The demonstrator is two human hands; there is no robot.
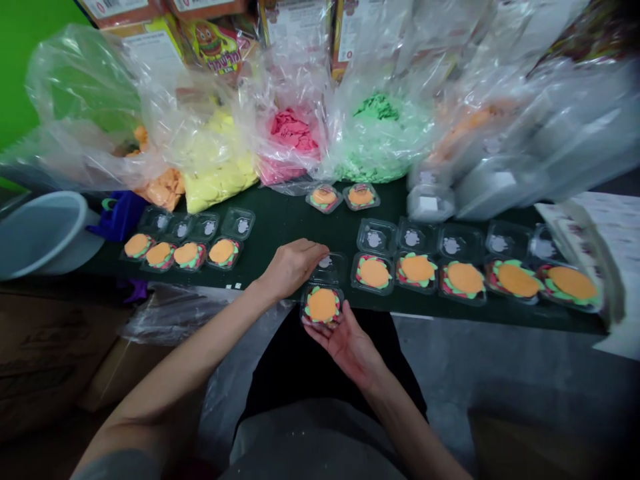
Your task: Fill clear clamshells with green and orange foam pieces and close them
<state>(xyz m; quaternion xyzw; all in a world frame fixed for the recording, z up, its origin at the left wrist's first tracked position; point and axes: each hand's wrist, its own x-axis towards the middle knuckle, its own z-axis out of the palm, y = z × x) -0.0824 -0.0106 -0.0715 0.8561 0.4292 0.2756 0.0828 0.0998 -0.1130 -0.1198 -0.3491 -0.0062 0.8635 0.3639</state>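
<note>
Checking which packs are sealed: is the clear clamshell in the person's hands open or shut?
Open. The clamshell has its lid laid back under the left hand, leaving the orange disc uncovered; the right hand cups its base.

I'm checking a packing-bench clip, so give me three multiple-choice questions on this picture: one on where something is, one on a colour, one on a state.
1. Where does the bag of pink pieces lie?
A. between the yellow bag and the green bag
B. inside the white tub
C. on the floor

2. What colour is the top disc in the clamshell at the hands?
A. blue
B. orange
C. black

3. How is that clamshell's lid?
A. snapped shut
B. torn off
C. open, hinged back

Answers: 1 A, it sits between those bags. 2 B, the disc is orange. 3 C, the left hand is on the raised lid while the right hand cradles the base.
</note>
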